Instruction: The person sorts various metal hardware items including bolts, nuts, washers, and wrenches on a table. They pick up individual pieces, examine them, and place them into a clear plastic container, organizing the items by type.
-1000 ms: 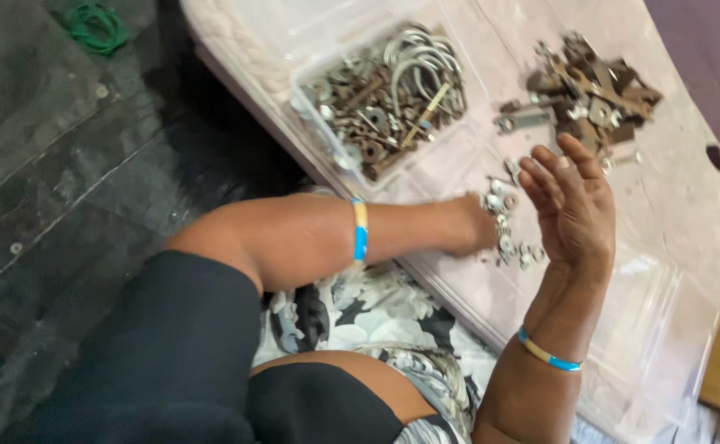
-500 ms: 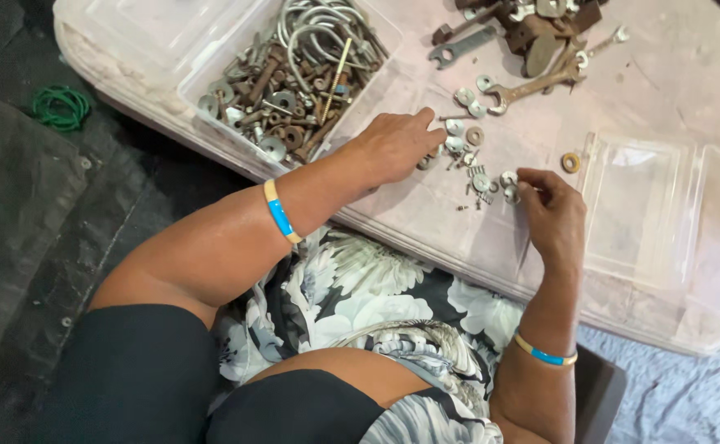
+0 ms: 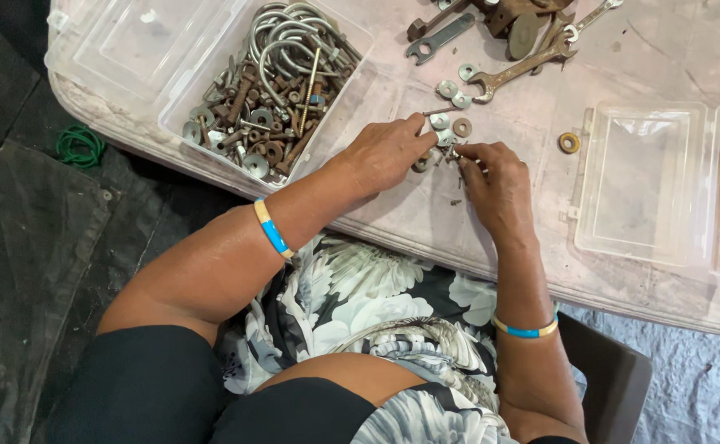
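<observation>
While the table (image 3: 672, 57) is bearing the clutter, the clear bin (image 3: 212, 49) of rusty hardware is sitting just left of both hands. The left hand (image 3: 385, 152) is resting, fingers together, on loose washers (image 3: 450, 123); the right hand (image 3: 496, 177) is pinching 1 small piece, risking a fumble that scatters them off the near edge.

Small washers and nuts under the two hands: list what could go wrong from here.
1. The left hand and right hand pinch tiny pieces from the loose washers; one could slip and roll off the table edge nearby.
2. The rusty hardware in the clear bin may scratch bare fingers.
3. The lone ring washer beside the empty clear container could be overlooked.
</observation>
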